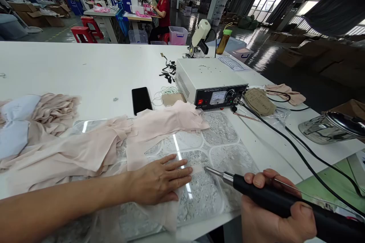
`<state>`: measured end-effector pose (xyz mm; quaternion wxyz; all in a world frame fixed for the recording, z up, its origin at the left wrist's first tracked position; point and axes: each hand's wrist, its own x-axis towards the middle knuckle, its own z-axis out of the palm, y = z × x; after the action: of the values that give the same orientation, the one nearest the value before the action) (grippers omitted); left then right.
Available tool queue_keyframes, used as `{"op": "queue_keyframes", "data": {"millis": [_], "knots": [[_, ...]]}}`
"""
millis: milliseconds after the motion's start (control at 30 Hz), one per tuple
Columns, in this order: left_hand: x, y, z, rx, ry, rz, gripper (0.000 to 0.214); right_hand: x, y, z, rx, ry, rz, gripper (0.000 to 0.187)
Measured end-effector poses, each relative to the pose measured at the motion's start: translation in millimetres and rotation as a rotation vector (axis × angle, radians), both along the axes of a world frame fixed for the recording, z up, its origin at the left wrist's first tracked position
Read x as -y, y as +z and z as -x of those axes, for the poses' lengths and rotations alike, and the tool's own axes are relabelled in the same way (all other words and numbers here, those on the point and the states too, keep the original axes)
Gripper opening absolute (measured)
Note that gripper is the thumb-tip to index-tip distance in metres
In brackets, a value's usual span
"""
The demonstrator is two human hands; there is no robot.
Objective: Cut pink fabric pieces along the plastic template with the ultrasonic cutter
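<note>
My left hand [161, 180] lies flat with fingers stretched out, pressing a thin pale pink fabric piece [168, 123] onto a scratched glass plate [225, 152]. My right hand [273, 216] is wrapped round the black handle of a cutting tool [256, 191]. Its metal tip rests on the fabric edge just right of my left fingertips. A black cable runs from the tool to a white control box [211, 79] with a meter and knobs.
A heap of pink fabric [54, 129] lies at the left, a black phone [141, 100] and black scraps [169, 71] behind. A metal lidded pot [330, 127] stands at the right edge. A person sews at a far table [137, 17].
</note>
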<state>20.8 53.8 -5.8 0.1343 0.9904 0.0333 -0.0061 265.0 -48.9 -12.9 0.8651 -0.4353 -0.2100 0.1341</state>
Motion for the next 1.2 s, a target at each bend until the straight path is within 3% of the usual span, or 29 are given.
{"op": "queue_keyframes", "data": {"millis": [833,1200], "knots": [[-0.9,1.9,0.9,0.005,0.016,0.055,0.051,5.4,2.7,2.8,0.061,0.160,0.021,0.020],[-0.4,-0.9,1.0,-0.004,0.021,0.066,0.050,-1.1,8.0,4.4,0.042,0.084,0.024,0.020]]}}
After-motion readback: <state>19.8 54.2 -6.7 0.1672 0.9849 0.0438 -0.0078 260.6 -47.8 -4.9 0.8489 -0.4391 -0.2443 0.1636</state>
